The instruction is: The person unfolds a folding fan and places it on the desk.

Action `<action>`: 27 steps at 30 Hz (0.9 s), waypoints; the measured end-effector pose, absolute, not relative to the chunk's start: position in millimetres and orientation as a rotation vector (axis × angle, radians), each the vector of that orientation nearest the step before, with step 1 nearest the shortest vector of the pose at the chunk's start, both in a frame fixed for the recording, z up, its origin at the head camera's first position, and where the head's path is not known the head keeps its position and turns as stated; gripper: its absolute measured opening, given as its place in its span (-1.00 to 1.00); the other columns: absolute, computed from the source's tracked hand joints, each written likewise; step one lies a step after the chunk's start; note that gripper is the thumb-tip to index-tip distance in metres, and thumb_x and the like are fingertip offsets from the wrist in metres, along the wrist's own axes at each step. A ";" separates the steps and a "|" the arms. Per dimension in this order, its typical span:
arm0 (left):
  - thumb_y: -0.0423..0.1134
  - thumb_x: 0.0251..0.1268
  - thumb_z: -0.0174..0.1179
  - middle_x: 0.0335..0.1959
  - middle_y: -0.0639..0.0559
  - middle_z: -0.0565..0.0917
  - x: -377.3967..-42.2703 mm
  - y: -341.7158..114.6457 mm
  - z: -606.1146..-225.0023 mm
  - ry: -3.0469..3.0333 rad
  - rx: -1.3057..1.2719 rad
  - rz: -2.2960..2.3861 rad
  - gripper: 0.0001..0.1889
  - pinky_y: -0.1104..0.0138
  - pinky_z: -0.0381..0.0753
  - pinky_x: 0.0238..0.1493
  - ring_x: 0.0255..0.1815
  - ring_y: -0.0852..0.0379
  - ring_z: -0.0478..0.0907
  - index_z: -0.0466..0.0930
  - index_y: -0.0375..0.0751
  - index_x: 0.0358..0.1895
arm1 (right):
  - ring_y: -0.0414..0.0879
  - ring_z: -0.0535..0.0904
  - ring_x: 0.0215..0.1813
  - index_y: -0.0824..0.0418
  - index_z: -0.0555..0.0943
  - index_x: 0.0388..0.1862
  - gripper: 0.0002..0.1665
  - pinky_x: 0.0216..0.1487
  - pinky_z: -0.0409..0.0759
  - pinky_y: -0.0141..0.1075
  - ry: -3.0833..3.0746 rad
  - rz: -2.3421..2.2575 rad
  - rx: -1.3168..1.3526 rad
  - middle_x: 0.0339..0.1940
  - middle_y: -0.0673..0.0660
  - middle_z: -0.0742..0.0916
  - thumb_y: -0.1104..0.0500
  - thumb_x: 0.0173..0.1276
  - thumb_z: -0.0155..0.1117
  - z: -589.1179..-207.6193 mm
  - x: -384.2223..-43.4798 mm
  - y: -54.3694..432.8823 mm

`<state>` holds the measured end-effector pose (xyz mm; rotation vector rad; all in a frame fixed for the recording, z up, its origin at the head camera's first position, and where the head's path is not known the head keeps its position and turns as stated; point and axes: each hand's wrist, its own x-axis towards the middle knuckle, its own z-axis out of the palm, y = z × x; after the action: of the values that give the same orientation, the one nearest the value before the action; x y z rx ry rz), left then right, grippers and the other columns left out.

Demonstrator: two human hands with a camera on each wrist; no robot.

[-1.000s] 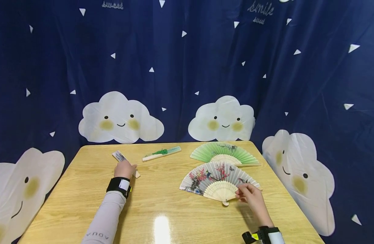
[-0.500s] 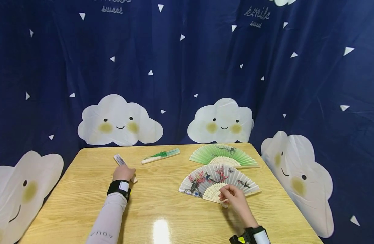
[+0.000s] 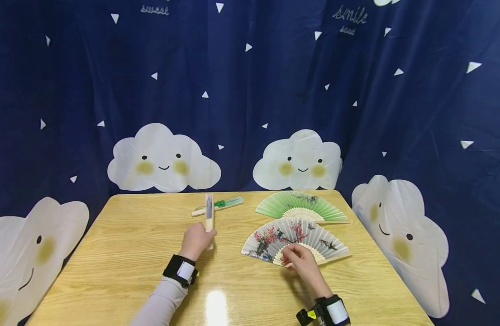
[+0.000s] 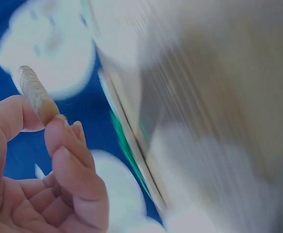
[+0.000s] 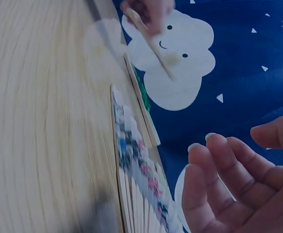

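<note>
A folded hand fan with a grey printed strip is pinched between the thumb and fingers of my left hand. It is held raised above the table; in the left wrist view the folded fan shows end-on. My right hand hovers over the ribs of a spread white fan with pink blossoms and birds. In the right wrist view nothing lies between the right hand's loosely bent fingers, and they stand apart from the white fan.
Behind the white fan lies a spread green fan, close to it. A folded green fan with a green tassel lies at the table's back middle. A dark blue curtain with clouds surrounds the wooden table.
My left hand has lifted the folded fan off the table, carried it right and turned it to point away. The right hand has shifted left across the white fan.
</note>
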<state>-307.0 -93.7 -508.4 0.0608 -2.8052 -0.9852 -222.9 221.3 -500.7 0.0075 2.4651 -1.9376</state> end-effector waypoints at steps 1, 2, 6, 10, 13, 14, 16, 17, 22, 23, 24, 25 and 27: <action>-0.08 0.08 0.25 -0.73 0.01 0.47 -301.8 -82.7 -506.4 -2.795 0.004 -1.010 -0.68 0.35 0.27 -0.75 -0.73 0.12 0.38 0.50 -0.26 -0.61 | -0.10 0.67 -0.42 0.51 0.54 -0.17 -0.72 -0.41 0.66 -0.21 2.457 -1.938 -0.010 -0.40 0.24 0.72 0.23 0.44 0.16 -500.8 -224.2 218.3; -0.09 0.07 0.25 -0.73 0.04 0.45 -296.5 -71.9 -505.5 -2.786 -0.053 -1.021 -0.69 0.36 0.27 -0.75 -0.73 0.15 0.36 0.48 -0.23 -0.62 | -0.09 0.67 -0.42 0.52 0.53 -0.16 -0.71 -0.42 0.66 -0.21 2.442 -1.944 -0.023 -0.40 0.23 0.71 0.22 0.45 0.15 -501.1 -225.6 215.3; -0.11 0.09 0.26 -0.71 0.11 0.45 -272.2 -32.8 -502.3 -2.754 -0.293 -1.094 -0.73 0.42 0.32 -0.77 -0.74 0.24 0.36 0.44 -0.15 -0.58 | -0.07 0.67 -0.40 0.52 0.51 -0.18 -0.65 -0.40 0.67 -0.21 2.411 -1.966 -0.054 -0.40 0.22 0.71 0.16 0.46 0.16 -501.9 -230.8 202.7; -0.12 0.08 0.28 -0.72 0.20 0.42 -249.2 -5.3 -501.7 -2.712 -0.516 -1.092 -0.77 0.49 0.26 -0.78 -0.75 0.36 0.30 0.44 -0.10 -0.55 | -0.10 0.65 -0.37 0.50 0.54 -0.17 -0.60 -0.39 0.67 -0.20 2.418 -1.990 -0.064 -0.38 0.25 0.72 0.09 0.46 0.16 -501.7 -233.5 191.9; -0.13 0.08 0.27 -0.72 0.27 0.34 -236.5 6.7 -500.9 -2.678 -0.645 -1.056 -0.78 0.53 0.15 -0.77 -0.75 0.42 0.21 0.44 -0.10 -0.53 | -0.13 0.63 -0.40 0.47 0.58 -0.20 -0.64 -0.42 0.66 -0.20 2.458 -2.007 -0.074 -0.41 0.28 0.71 0.11 0.46 0.16 -500.6 -233.1 186.7; -0.12 0.09 0.26 -0.72 0.28 0.32 -233.5 9.3 -500.5 -2.672 -0.673 -1.053 -0.78 0.54 0.12 -0.77 -0.75 0.43 0.19 0.45 -0.11 -0.52 | -0.14 0.62 -0.42 0.46 0.58 -0.22 -0.66 -0.44 0.65 -0.21 2.467 -2.020 -0.078 -0.43 0.28 0.71 0.13 0.45 0.17 -500.4 -233.0 185.8; -0.11 0.11 0.26 -0.72 0.30 0.30 -229.5 12.5 -500.1 -2.656 -0.719 -1.037 -0.77 0.56 0.10 -0.76 -0.74 0.44 0.16 0.45 -0.14 -0.51 | -0.16 0.60 -0.46 0.44 0.59 -0.27 -0.70 -0.47 0.64 -0.22 2.486 -2.047 -0.089 -0.47 0.28 0.69 0.17 0.43 0.19 -499.1 -232.2 184.6; -0.11 0.12 0.26 -0.71 0.30 0.30 -228.3 13.2 -499.9 -2.655 -0.730 -1.039 -0.77 0.56 0.11 -0.75 -0.73 0.44 0.16 0.45 -0.14 -0.50 | -0.17 0.59 -0.48 0.44 0.60 -0.29 -0.72 -0.49 0.62 -0.24 2.496 -2.058 -0.097 -0.49 0.28 0.69 0.18 0.42 0.20 -498.9 -232.1 184.5; -0.12 0.14 0.28 -0.59 0.24 0.47 -229.2 12.4 -497.6 -2.644 -0.772 -1.169 -0.80 0.55 0.28 -0.66 -0.64 0.44 0.28 0.51 -0.12 -0.28 | -0.21 0.54 -0.54 0.43 0.58 -0.36 -0.77 -0.53 0.58 -0.31 2.534 -2.051 -0.171 -0.55 0.25 0.66 0.24 0.39 0.22 -495.3 -231.4 185.7; -0.13 0.15 0.28 -0.55 0.21 0.52 -230.2 11.8 -496.7 -2.635 -0.787 -1.226 -0.78 0.55 0.32 -0.62 -0.60 0.43 0.32 0.53 -0.12 -0.20 | -0.21 0.53 -0.55 0.44 0.58 -0.36 -0.77 -0.53 0.58 -0.30 2.546 -2.044 -0.195 -0.55 0.26 0.65 0.25 0.39 0.22 -495.0 -231.4 186.2; -0.14 0.18 0.29 -0.50 0.18 0.58 -231.7 11.1 -496.1 -2.620 -0.802 -1.289 -0.75 0.54 0.37 -0.57 -0.55 0.42 0.36 0.54 -0.13 -0.13 | -0.21 0.54 -0.54 0.44 0.58 -0.35 -0.78 -0.52 0.59 -0.30 2.550 -2.041 -0.210 -0.54 0.26 0.65 0.25 0.38 0.23 -493.9 -231.0 186.5; -0.13 0.22 0.28 -0.44 0.14 0.63 -233.2 10.2 -495.4 -2.606 -0.812 -1.364 -0.73 0.53 0.43 -0.51 -0.50 0.40 0.42 0.56 -0.13 -0.07 | -0.21 0.55 -0.54 0.44 0.58 -0.33 -0.79 -0.52 0.59 -0.30 2.552 -2.045 -0.221 -0.53 0.26 0.66 0.26 0.38 0.24 -492.9 -230.7 186.9; -0.15 0.30 0.25 -0.35 0.05 0.71 -236.6 8.4 -494.5 -2.559 -0.825 -1.523 -0.73 0.48 0.53 -0.40 -0.41 0.35 0.52 0.59 -0.16 0.00 | -0.18 0.58 -0.52 0.43 0.59 -0.30 -0.80 -0.51 0.59 -0.32 2.549 -2.059 -0.227 -0.50 0.28 0.67 0.25 0.37 0.26 -490.5 -230.7 187.6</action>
<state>-236.6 8.4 -494.5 -0.8251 -2.5595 -1.5230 -230.7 187.6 -490.5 -0.2267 2.5488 -2.0587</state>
